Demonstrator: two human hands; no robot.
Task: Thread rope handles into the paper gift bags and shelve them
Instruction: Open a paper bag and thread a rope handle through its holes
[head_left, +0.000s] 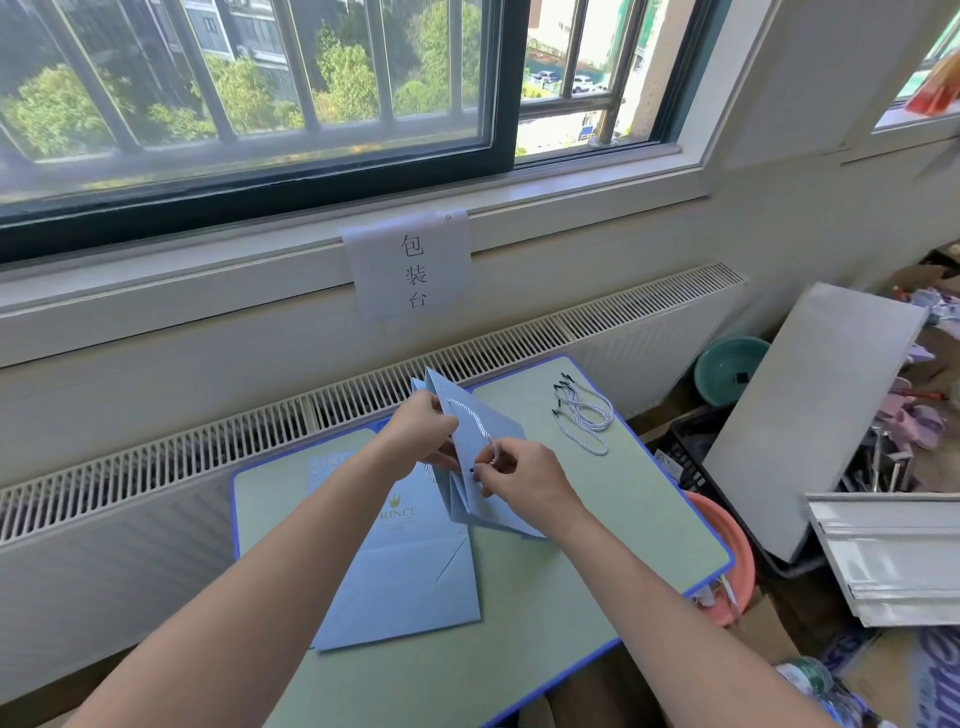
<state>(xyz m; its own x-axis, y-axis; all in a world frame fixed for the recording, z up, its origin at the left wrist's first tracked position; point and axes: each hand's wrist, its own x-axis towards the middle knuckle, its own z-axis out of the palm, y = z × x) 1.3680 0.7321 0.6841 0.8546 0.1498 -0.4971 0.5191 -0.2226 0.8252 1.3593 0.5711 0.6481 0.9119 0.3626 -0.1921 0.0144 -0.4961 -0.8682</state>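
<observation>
Rope handle (475, 419) end (perhaps threaded) behind right hand (522, 470)

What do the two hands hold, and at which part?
Left hand grips the blue bag at its top edge; right hand pinches the rope handle near its end.

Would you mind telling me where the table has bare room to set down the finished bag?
The near right of the table, between the flat bags and the blue right edge, is bare. A smaller patch lies at the far left corner. The far right corner holds the rope handles; both hands work the bag mid-table.
</observation>
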